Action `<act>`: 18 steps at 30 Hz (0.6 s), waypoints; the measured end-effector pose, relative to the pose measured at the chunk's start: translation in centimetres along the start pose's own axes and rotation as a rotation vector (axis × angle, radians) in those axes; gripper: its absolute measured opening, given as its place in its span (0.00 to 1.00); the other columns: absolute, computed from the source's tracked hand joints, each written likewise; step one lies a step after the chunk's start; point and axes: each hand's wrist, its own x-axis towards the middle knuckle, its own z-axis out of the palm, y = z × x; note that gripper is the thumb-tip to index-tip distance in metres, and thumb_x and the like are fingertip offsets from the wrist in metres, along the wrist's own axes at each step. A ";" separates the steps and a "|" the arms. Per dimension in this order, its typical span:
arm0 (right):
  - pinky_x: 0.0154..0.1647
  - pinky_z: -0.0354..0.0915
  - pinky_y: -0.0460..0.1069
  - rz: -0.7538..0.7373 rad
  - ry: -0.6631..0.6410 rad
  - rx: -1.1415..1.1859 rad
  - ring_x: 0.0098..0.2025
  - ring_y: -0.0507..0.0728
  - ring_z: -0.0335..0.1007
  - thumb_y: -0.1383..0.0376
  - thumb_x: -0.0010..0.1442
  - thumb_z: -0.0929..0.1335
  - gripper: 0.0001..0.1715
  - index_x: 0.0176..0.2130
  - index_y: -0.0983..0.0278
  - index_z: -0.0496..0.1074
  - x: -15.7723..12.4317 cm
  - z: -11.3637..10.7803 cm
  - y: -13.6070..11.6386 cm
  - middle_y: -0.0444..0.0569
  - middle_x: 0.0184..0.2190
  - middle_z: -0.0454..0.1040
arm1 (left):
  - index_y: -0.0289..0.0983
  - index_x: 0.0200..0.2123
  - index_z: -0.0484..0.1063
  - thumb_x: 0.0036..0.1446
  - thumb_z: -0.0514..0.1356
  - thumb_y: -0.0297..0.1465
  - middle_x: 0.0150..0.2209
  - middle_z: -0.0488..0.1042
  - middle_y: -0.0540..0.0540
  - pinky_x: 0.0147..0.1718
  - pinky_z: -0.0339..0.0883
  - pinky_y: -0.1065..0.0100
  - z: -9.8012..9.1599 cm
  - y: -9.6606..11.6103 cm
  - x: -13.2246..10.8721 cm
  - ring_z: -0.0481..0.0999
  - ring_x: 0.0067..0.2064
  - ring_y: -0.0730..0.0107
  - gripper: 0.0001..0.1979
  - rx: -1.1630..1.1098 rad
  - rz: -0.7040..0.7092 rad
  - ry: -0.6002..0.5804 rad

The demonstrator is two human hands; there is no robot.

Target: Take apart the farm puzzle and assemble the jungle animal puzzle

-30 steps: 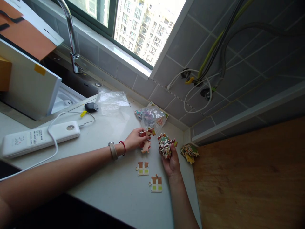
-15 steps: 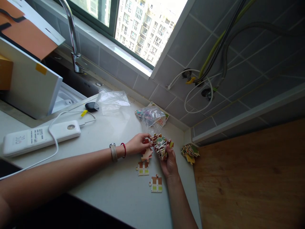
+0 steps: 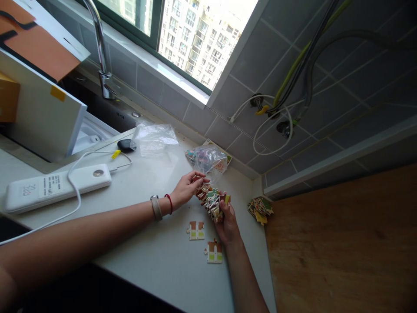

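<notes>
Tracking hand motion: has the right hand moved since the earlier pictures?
Yes. The right hand, holding its stack of jigsaw pieces, has shifted sideways, away from the small separate pile of jigsaw pieces.

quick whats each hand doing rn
Left hand: closed on one end of the stack of jigsaw pieces.
Right hand: closed, holding the same stack.

Your left arm (image 3: pixel 87 230) reaches in from the left side of the view, lying nearly level, with the left wrist (image 3: pixel 162 204) bent slightly. Your left hand (image 3: pixel 187 188) angles up and across, its fingers (image 3: pixel 199 175) stretched toward your other hand. Your right forearm (image 3: pixel 243 274) rises from the bottom edge, and your right hand (image 3: pixel 229 224) stands upright, curled closed. Your 2 hands sit just beside each other, nearly meeting.
</notes>
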 end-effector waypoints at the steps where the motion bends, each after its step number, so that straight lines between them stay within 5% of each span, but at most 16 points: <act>1: 0.54 0.74 0.55 0.006 -0.021 -0.002 0.47 0.60 0.81 0.54 0.56 0.79 0.25 0.50 0.60 0.78 0.0 0.1 0.1 0.51 0.49 0.83 | 0.35 0.43 0.71 0.52 0.74 0.44 0.44 0.84 0.37 0.37 0.77 0.65 0.1 -0.1 -0.1 0.83 0.41 0.61 0.24 -0.029 -0.006 -0.018; 11: 0.51 0.74 0.53 0.022 0.027 0.028 0.45 0.59 0.81 0.55 0.54 0.80 0.24 0.48 0.60 0.78 -0.1 0.2 0.1 0.49 0.46 0.84 | 0.35 0.45 0.72 0.57 0.70 0.51 0.48 0.83 0.35 0.54 0.72 0.53 0.0 -0.8 0.0 0.81 0.53 0.53 0.26 -0.056 0.045 -0.074; 18: 0.60 0.70 0.58 0.043 0.087 0.084 0.52 0.60 0.79 0.51 0.50 0.81 0.27 0.47 0.56 0.78 -0.1 -0.5 -0.4 0.47 0.50 0.83 | 0.36 0.48 0.74 0.65 0.61 0.53 0.54 0.80 0.36 0.59 0.67 0.54 0.5 0.5 -0.5 0.77 0.58 0.54 0.25 0.160 0.245 -0.077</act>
